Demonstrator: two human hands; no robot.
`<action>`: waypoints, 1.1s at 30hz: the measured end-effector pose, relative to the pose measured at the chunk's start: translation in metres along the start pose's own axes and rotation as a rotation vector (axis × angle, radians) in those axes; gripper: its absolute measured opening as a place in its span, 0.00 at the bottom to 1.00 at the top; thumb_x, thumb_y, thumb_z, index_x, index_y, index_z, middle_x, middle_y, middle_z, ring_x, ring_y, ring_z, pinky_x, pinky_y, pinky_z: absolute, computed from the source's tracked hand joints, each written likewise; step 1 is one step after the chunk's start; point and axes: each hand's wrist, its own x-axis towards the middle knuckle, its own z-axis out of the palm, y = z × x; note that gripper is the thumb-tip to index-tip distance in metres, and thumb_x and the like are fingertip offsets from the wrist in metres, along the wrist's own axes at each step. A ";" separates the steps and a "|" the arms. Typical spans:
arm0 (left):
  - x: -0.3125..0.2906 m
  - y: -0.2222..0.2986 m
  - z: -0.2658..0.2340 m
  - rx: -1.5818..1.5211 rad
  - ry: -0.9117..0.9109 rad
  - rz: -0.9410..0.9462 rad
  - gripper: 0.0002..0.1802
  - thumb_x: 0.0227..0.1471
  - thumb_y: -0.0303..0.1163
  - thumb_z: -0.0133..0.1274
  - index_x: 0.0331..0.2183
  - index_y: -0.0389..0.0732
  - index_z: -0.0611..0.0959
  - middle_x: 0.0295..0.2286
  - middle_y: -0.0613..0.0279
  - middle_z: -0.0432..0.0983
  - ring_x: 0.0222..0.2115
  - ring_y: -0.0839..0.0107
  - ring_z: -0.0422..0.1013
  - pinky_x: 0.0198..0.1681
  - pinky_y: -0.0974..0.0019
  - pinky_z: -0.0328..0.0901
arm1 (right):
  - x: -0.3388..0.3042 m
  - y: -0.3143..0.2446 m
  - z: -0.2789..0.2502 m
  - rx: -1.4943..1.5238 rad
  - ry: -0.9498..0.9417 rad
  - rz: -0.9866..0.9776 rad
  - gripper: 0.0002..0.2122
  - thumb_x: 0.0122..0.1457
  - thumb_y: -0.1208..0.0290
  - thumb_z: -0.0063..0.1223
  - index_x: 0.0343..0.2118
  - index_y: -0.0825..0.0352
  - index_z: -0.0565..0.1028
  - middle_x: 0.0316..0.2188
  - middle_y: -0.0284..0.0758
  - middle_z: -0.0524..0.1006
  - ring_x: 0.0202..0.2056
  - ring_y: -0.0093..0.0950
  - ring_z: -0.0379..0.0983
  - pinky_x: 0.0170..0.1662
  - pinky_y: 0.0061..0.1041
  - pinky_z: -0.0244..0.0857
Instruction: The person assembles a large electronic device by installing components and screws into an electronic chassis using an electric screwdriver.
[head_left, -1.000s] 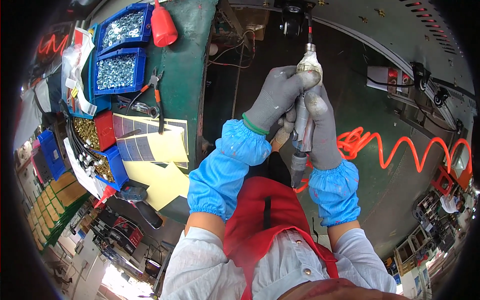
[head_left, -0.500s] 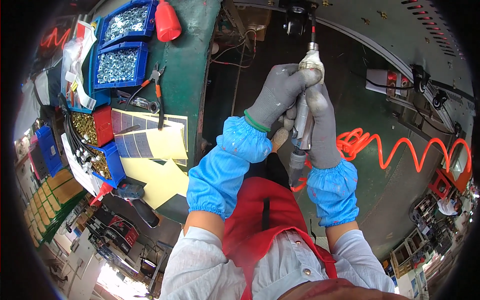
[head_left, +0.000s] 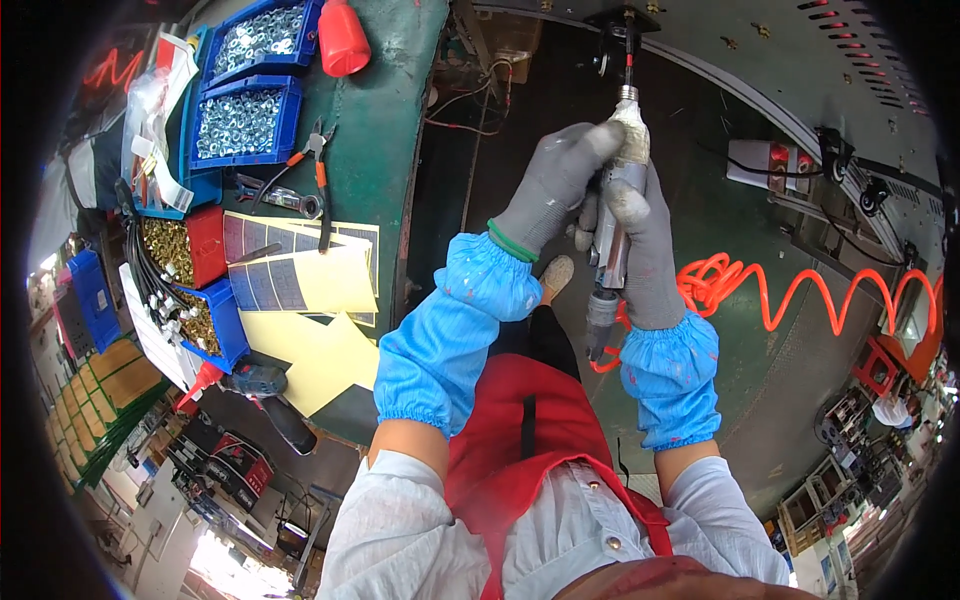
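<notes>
A long pneumatic screwdriver (head_left: 630,135), its front wrapped in pale tape, points away from me between my gloved hands. My right hand (head_left: 648,255) is closed around its silver body from the right. On the left side, my left hand (head_left: 565,180) grips the taped front part, thumb on the tape and fingers partly hidden behind the tool. The thin bit (head_left: 629,62) with a red band reaches a black caster (head_left: 606,50) on the grey metal panel (head_left: 700,50); the fastener at its tip is too small to make out.
An orange coiled air hose (head_left: 800,290) runs off to the right. On the green bench (head_left: 370,110) at left lie blue bins (head_left: 290,120) of nuts and washers, a red bottle (head_left: 343,40), pliers (head_left: 318,150) and yellow label sheets (head_left: 340,285). A cordless drill (head_left: 270,395) sits lower down.
My left hand has shifted slightly up along the screwdriver's taped part. The caster's wheel now looks turned aside, baring its mounting plate. The tool's rear end has swung slightly right.
</notes>
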 end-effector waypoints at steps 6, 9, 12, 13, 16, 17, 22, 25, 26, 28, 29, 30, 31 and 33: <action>0.005 -0.033 -0.031 -0.575 0.169 0.106 0.19 0.58 0.28 0.45 0.48 0.25 0.72 0.40 0.46 0.73 0.35 0.63 0.75 0.35 0.66 0.73 | -0.028 -0.002 -0.005 -0.085 -0.055 0.064 0.38 0.48 0.70 0.58 0.63 0.65 0.55 0.35 0.36 0.71 0.23 0.22 0.71 0.25 0.23 0.68; -0.003 -0.023 -0.049 -0.630 0.144 0.094 0.19 0.59 0.27 0.43 0.49 0.25 0.71 0.41 0.43 0.73 0.35 0.64 0.74 0.34 0.69 0.71 | -0.051 0.000 -0.018 -0.256 -0.083 0.120 0.39 0.45 0.69 0.53 0.64 0.65 0.53 0.23 0.35 0.71 0.19 0.24 0.71 0.23 0.22 0.65; -0.006 -0.020 -0.068 -0.581 0.123 0.086 0.18 0.62 0.34 0.46 0.48 0.30 0.72 0.41 0.46 0.75 0.24 0.78 0.69 0.21 0.79 0.63 | -0.073 -0.014 -0.026 -0.331 -0.154 0.306 0.42 0.43 0.73 0.56 0.65 0.65 0.52 0.31 0.34 0.71 0.26 0.22 0.71 0.27 0.22 0.66; -0.006 -0.020 -0.070 -0.566 0.104 0.104 0.17 0.62 0.36 0.48 0.45 0.31 0.74 0.39 0.46 0.76 0.21 0.80 0.67 0.17 0.80 0.60 | -0.079 -0.015 -0.031 -0.371 -0.211 0.361 0.43 0.43 0.73 0.60 0.65 0.66 0.53 0.37 0.34 0.71 0.30 0.21 0.70 0.31 0.22 0.67; -0.005 -0.018 -0.068 -0.553 0.086 0.151 0.18 0.62 0.41 0.48 0.42 0.34 0.75 0.34 0.48 0.78 0.14 0.83 0.62 0.12 0.80 0.55 | -0.087 -0.007 -0.039 -0.438 -0.269 0.309 0.44 0.43 0.71 0.62 0.65 0.66 0.52 0.41 0.34 0.70 0.34 0.21 0.69 0.35 0.21 0.67; -0.006 -0.015 -0.065 -0.497 0.073 0.141 0.19 0.62 0.42 0.48 0.42 0.34 0.75 0.32 0.48 0.78 0.12 0.82 0.62 0.12 0.80 0.55 | -0.088 -0.008 -0.037 -0.490 -0.278 0.279 0.45 0.43 0.70 0.63 0.66 0.66 0.52 0.43 0.34 0.70 0.36 0.21 0.69 0.37 0.22 0.67; -0.008 -0.007 -0.055 -0.319 0.073 0.169 0.21 0.62 0.44 0.48 0.43 0.33 0.74 0.31 0.48 0.79 0.11 0.82 0.61 0.12 0.80 0.55 | -0.090 -0.014 -0.039 -0.469 -0.249 0.331 0.45 0.44 0.67 0.63 0.66 0.66 0.52 0.48 0.36 0.69 0.44 0.25 0.68 0.47 0.24 0.64; -0.009 -0.005 -0.051 -0.225 0.070 0.170 0.23 0.61 0.45 0.49 0.44 0.33 0.74 0.32 0.49 0.79 0.12 0.82 0.61 0.12 0.80 0.55 | -0.090 -0.010 -0.044 -0.511 -0.258 0.265 0.45 0.44 0.67 0.64 0.65 0.67 0.52 0.48 0.37 0.69 0.44 0.24 0.68 0.47 0.24 0.65; -0.010 -0.004 -0.051 -0.195 0.070 0.169 0.23 0.61 0.45 0.50 0.44 0.32 0.75 0.32 0.49 0.79 0.12 0.82 0.62 0.12 0.80 0.56 | -0.090 -0.010 -0.045 -0.506 -0.255 0.282 0.45 0.44 0.66 0.64 0.66 0.67 0.52 0.48 0.37 0.69 0.45 0.24 0.68 0.47 0.24 0.64; -0.009 -0.003 -0.055 -0.112 0.058 0.171 0.23 0.60 0.46 0.51 0.43 0.33 0.76 0.31 0.50 0.80 0.13 0.82 0.64 0.13 0.80 0.57 | -0.091 -0.012 -0.046 -0.502 -0.253 0.302 0.45 0.44 0.66 0.64 0.66 0.67 0.52 0.48 0.37 0.69 0.46 0.24 0.68 0.48 0.23 0.64; -0.009 -0.003 -0.058 -0.030 0.047 0.173 0.23 0.59 0.46 0.52 0.42 0.33 0.77 0.31 0.51 0.80 0.13 0.82 0.66 0.14 0.80 0.58 | -0.091 -0.018 -0.045 -0.508 -0.268 0.319 0.45 0.44 0.66 0.64 0.65 0.67 0.52 0.45 0.36 0.71 0.42 0.24 0.70 0.45 0.23 0.65; -0.010 0.000 -0.062 -0.031 0.049 0.171 0.23 0.59 0.46 0.52 0.42 0.33 0.77 0.31 0.51 0.80 0.13 0.82 0.66 0.14 0.80 0.58 | -0.091 -0.022 -0.045 -0.513 -0.284 0.336 0.44 0.44 0.66 0.63 0.65 0.67 0.53 0.42 0.36 0.72 0.39 0.23 0.72 0.42 0.24 0.67; -0.011 0.004 -0.065 0.064 -0.002 0.180 0.23 0.58 0.47 0.54 0.40 0.34 0.78 0.30 0.52 0.80 0.14 0.82 0.67 0.14 0.81 0.59 | -0.090 -0.026 -0.047 -0.513 -0.283 0.340 0.44 0.44 0.66 0.63 0.65 0.67 0.53 0.42 0.36 0.72 0.39 0.23 0.72 0.42 0.24 0.67; -0.014 0.010 -0.065 0.156 -0.052 0.185 0.23 0.57 0.47 0.55 0.39 0.34 0.79 0.30 0.53 0.80 0.15 0.82 0.68 0.14 0.81 0.59 | -0.090 -0.032 -0.056 -0.131 -0.387 0.543 0.42 0.44 0.66 0.60 0.64 0.67 0.54 0.33 0.34 0.72 0.28 0.22 0.72 0.32 0.24 0.69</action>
